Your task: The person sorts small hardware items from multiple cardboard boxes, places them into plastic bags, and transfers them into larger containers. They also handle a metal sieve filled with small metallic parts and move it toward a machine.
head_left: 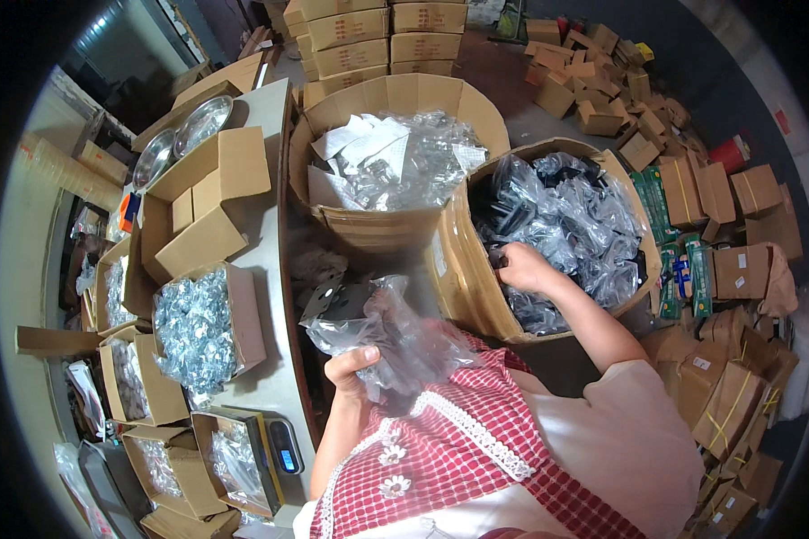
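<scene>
My left hand (pixel 352 370) is closed on a clear plastic bag (pixel 403 337), its thumb lying over the film, in front of my red checked apron. A flat dark plate with holes (pixel 340 304) shows at the bag's upper left; whether it lies inside the bag is unclear. My right hand (pixel 528 269) reaches into the near side of a large cardboard box (pixel 449 269) on the right. Its fingers are pinched at a dark piece whose kind is hidden. Around them in that box lie many bagged black parts (pixel 571 211).
Farther off stands a second large carton (pixel 360 225) with clear bags and white papers. On the left, a table (pixel 274 225) bears an open carton (pixel 193 202), a box of small bagged parts (pixel 193 323), metal bowls (pixel 202 126) and a scale (pixel 284 449). Flattened cartons (pixel 728 404) line the right.
</scene>
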`<move>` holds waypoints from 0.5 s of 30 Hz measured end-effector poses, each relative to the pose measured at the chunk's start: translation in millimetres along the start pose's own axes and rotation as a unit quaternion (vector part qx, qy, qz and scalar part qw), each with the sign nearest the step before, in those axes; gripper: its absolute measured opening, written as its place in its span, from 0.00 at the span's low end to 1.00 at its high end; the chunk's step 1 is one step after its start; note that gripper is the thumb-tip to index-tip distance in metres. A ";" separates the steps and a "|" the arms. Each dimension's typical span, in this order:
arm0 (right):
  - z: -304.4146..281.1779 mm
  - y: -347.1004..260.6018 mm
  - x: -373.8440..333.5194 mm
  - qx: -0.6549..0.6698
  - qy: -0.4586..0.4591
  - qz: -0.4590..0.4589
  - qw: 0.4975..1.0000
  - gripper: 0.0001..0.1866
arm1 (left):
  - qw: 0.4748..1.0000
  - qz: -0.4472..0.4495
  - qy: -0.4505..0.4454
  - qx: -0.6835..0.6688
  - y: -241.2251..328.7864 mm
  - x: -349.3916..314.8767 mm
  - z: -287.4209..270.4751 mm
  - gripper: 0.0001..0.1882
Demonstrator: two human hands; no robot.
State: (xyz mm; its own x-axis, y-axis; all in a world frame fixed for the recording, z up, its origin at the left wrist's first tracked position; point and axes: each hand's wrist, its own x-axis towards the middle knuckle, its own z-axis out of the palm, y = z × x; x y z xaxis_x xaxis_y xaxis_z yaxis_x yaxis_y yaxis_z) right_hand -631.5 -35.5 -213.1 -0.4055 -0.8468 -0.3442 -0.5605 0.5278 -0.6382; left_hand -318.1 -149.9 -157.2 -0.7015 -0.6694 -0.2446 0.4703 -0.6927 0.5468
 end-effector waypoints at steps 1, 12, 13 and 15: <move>-2.3 1.6 0.2 0.105 0.020 -0.032 0.994 0.16 | 1.000 -0.005 0.002 0.003 -0.3 -0.8 -0.9 0.40; -36.9 -111.1 -52.9 0.436 0.051 -0.218 0.872 0.20 | 0.997 -0.020 -0.073 -0.012 -9.2 -14.6 -31.3 0.40; -31.5 -124.1 -56.5 0.478 -0.029 -0.225 0.849 0.22 | 0.996 -0.032 -0.085 -0.011 -12.9 -14.9 -36.3 0.40; -3.4 -147.7 -56.6 0.455 -0.064 -0.294 0.838 0.26 | 0.993 -0.051 -0.111 -0.004 -20.9 -13.6 -46.6 0.39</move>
State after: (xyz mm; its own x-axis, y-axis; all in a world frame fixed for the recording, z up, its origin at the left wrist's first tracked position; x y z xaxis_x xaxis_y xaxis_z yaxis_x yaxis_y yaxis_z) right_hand -528.2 -65.3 -97.1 -0.1393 -0.9739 0.1793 0.1712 -0.2020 -0.9643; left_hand -293.5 -138.9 -202.6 -0.8457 -0.5211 -0.1150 0.3947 -0.7559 0.5224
